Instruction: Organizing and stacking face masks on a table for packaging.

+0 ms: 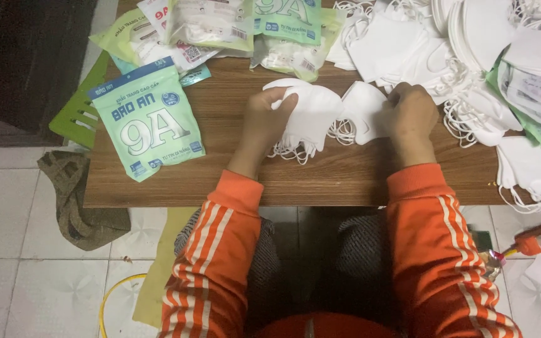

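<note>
While my left hand (269, 119) was clamped around a small stack of white face masks (311, 116), fingers curled over its top edge, my right hand (410, 112) was pinched shut on a single white mask (363, 111) just beside that stack. Both sat on the wooden counter (220, 169), near its middle. I judged the step went best by squaring the single mask's fold against the stack and keeping the ear loops (295, 152), which dangled below the stack, from snagging. Right of the stack lay a loose heap of white masks (471, 50); left of it lay a pale green printed pouch (148, 122), with more pouches (220, 25) behind.
</note>
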